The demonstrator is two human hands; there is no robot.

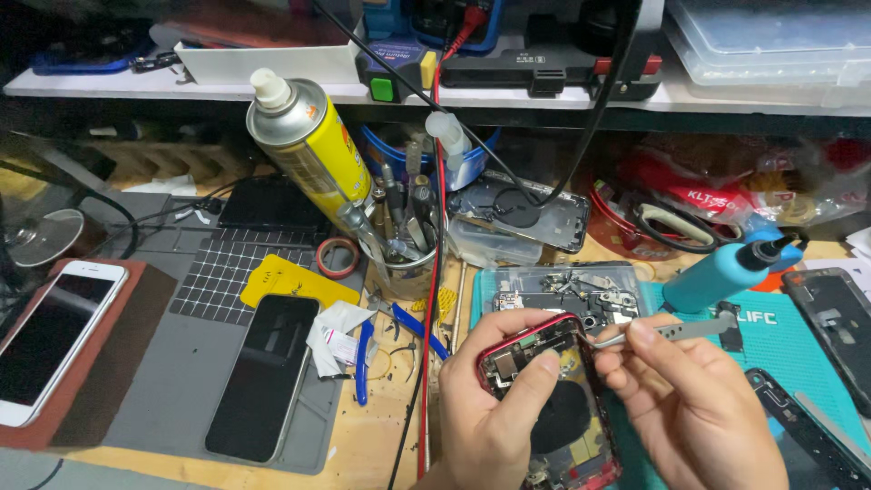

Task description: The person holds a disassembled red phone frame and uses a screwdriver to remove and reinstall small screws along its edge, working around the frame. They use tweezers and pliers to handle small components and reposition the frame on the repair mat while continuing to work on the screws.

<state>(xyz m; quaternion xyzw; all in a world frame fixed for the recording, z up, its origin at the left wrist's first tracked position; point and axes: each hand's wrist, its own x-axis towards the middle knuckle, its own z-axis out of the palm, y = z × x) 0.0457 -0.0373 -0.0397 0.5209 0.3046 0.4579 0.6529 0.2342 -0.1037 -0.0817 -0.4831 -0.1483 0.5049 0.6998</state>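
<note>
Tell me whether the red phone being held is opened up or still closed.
Opened up. The red phone in the left hand has no cover, baring its circuit boards and dark round coil; the right hand holds tweezers to it.

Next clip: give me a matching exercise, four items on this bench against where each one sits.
Things:
1. spray can
2. white phone
3. opened red phone
4. tweezers

Places:
A. in the right hand
B. far left, on a brown pad
C. in the left hand
D. leaning at the back, by the tool cup

Pairs: 1-D, 2-B, 3-C, 4-A
</note>
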